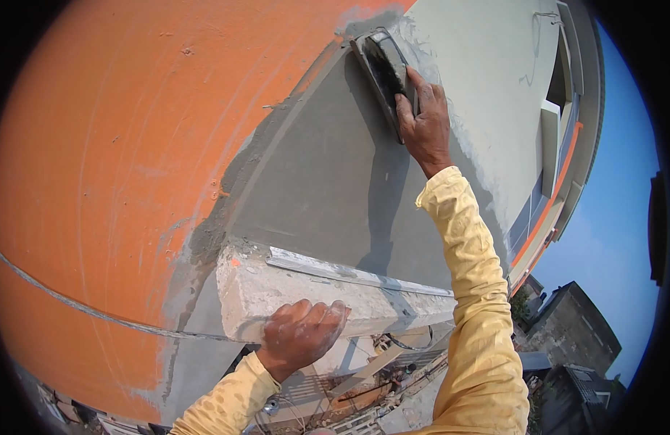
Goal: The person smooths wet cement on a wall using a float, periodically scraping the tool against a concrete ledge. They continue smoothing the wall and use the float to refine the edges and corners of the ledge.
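Now, head view: looking along a wall face, with the ground far below.
Trowel (384, 69): at 1 o'clock in the picture, flat against the wall and tilted, its top end toward 11 o'clock.
Right hand (424, 119): raised on a yellow sleeve (480, 290), fingers clasped over the trowel's back; the trowel lies at 11 o'clock from the palm, touching it.
Left hand (302, 333): at 6 o'clock, knuckles up, fingers curled tight over the front edge of a concrete ledge (255, 286); the trowel is well apart from it, toward 12 o'clock.
Plaster (320, 174): a smooth grey patch between ledge and trowel.
Metal strip (349, 270): lies along the ledge top, against the plaster.
Orange wall (117, 145): fills the 9 o'clock side.
Pale wall (487, 87): toward 2 o'clock, beside the trowel.
Buildings (574, 333): at 4 o'clock, far below.
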{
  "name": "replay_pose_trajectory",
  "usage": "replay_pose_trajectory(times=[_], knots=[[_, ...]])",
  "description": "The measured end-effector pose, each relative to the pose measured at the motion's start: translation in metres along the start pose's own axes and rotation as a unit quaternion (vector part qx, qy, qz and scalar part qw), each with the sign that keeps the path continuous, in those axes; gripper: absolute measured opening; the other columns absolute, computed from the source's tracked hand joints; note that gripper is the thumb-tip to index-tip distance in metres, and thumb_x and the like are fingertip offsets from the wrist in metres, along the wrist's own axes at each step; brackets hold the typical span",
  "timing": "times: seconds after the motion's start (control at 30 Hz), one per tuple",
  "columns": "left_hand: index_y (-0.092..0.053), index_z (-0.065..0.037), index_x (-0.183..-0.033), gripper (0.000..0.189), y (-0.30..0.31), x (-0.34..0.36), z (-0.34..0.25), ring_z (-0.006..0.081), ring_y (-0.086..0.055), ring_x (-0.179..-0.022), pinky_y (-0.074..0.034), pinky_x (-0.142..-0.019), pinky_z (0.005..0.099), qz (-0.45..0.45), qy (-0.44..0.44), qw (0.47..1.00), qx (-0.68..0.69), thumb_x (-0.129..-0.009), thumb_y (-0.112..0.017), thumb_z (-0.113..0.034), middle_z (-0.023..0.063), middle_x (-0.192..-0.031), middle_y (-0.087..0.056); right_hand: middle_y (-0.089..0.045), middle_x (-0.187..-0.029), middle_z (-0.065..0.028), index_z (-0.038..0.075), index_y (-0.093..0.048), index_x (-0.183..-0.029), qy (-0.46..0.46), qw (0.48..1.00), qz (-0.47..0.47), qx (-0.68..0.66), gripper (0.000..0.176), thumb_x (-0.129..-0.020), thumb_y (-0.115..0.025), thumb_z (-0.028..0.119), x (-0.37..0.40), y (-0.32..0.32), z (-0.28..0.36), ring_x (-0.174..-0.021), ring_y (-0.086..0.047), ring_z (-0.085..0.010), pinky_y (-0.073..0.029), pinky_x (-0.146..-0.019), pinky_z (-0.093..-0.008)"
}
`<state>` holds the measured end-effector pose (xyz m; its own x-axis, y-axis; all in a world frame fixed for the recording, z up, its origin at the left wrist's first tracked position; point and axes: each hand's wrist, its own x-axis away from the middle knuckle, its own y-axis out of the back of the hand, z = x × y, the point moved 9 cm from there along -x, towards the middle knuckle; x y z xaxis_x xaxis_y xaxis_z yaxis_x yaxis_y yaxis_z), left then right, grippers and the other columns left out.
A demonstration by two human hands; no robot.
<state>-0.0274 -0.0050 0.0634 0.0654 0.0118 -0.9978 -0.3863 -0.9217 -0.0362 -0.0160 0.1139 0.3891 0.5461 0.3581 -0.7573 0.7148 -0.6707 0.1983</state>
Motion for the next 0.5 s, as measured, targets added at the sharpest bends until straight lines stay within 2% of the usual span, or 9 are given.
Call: replay_pose_trajectory(times=[0.1, 0.2, 0.23, 0.3, 0.33, 0.37, 0.43, 0.5], knots=[[-0.067, -0.014, -0.096, 0.016, 0.002, 0.000, 0.000, 0.0105, -0.057, -0.060, -0.041, -0.050, 0.0274, -0.001, -0.005, 1.000, -0.006, -0.089, -0.078, -0.024, -0.0047, -0.070, -0.059, -0.061, -0.117, -0.0162, 0.012, -0.057, -0.143, -0.029, 0.999, 0.007, 0.017, 0.055, -0.090, -0.072, 0.009, 0.001, -0.009, 0.002, -0.111, -0.059, -0.0356, -0.050, -0.098, -0.0449], [-0.068, -0.014, -0.099, 0.017, 0.000, 0.001, 0.001, 0.0107, -0.057, -0.060, -0.042, -0.051, 0.0272, 0.011, 0.001, 1.000, 0.008, -0.089, -0.078, -0.024, -0.0050, -0.071, -0.059, -0.062, -0.116, -0.0139, 0.015, -0.061, -0.142, 0.080, 0.994, 0.072, -0.018, 0.056, -0.087, -0.072, 0.007, 0.040, -0.014, 0.029, -0.109, -0.060, -0.0342, -0.051, -0.098, -0.0438], [-0.068, -0.014, -0.099, 0.017, 0.003, 0.001, 0.001, 0.0107, -0.057, -0.060, -0.042, -0.051, 0.0272, 0.005, 0.000, 1.000, 0.008, -0.089, -0.078, -0.024, -0.0050, -0.071, -0.059, -0.062, -0.116, -0.0139, 0.015, -0.061, -0.142, 0.085, 0.994, 0.071, -0.016, 0.056, -0.087, -0.072, 0.007, 0.042, -0.005, 0.031, -0.109, -0.060, -0.0342, -0.051, -0.098, -0.0438], [-0.069, -0.014, -0.101, 0.017, -0.001, 0.001, 0.000, 0.0108, -0.058, -0.062, -0.042, -0.051, 0.0273, 0.049, -0.003, 0.999, 0.004, -0.089, -0.077, -0.024, -0.0054, -0.073, -0.061, -0.063, -0.117, -0.0134, 0.016, -0.063, -0.140, 0.098, 0.990, 0.099, -0.028, 0.055, -0.087, -0.070, 0.004, 0.039, 0.008, 0.029, -0.110, -0.061, -0.0340, -0.051, -0.099, -0.0433], [-0.069, -0.014, -0.101, 0.017, -0.001, 0.002, 0.001, 0.0108, -0.058, -0.062, -0.042, -0.051, 0.0273, 0.046, -0.002, 0.999, 0.005, -0.089, -0.077, -0.024, -0.0054, -0.073, -0.061, -0.064, -0.120, -0.0143, 0.016, -0.063, -0.140, 0.060, 0.993, 0.084, -0.053, 0.054, -0.088, -0.067, 0.001, 0.023, 0.019, 0.015, -0.114, -0.060, -0.0337, -0.051, -0.100, -0.0419], [-0.070, -0.014, -0.102, 0.017, -0.001, 0.003, 0.001, 0.0110, -0.059, -0.063, -0.043, -0.052, 0.0272, 0.036, -0.004, 0.999, 0.009, -0.089, -0.076, -0.023, -0.0054, -0.073, -0.061, -0.065, -0.122, -0.0131, 0.016, -0.064, -0.141, 0.009, 0.993, 0.085, -0.078, 0.050, -0.092, -0.064, 0.004, 0.003, 0.028, -0.002, -0.114, -0.062, -0.0288, -0.050, -0.100, -0.0389], [-0.071, -0.014, -0.103, 0.018, -0.001, 0.005, 0.001, 0.0112, -0.060, -0.063, -0.044, -0.052, 0.0271, 0.024, -0.003, 1.000, 0.018, -0.089, -0.076, -0.023, -0.0054, -0.073, -0.061, -0.068, -0.123, -0.0116, 0.014, -0.063, -0.142, -0.102, 0.969, 0.132, -0.180, 0.046, -0.097, -0.060, 0.010, -0.032, 0.029, -0.038, -0.111, -0.064, -0.0233, -0.050, -0.099, -0.0351], [-0.073, -0.015, -0.106, 0.021, -0.002, 0.008, 0.001, 0.0113, -0.061, -0.067, -0.045, -0.054, 0.0269, 0.019, -0.002, 1.000, 0.019, -0.088, -0.075, -0.023, -0.0053, -0.077, -0.063, -0.070, -0.122, -0.0109, 0.012, -0.063, -0.143, -0.169, 0.938, 0.189, -0.237, 0.045, -0.099, -0.057, 0.015, -0.060, 0.019, -0.054, -0.108, -0.066, -0.0193, -0.050, -0.099, -0.0312]])
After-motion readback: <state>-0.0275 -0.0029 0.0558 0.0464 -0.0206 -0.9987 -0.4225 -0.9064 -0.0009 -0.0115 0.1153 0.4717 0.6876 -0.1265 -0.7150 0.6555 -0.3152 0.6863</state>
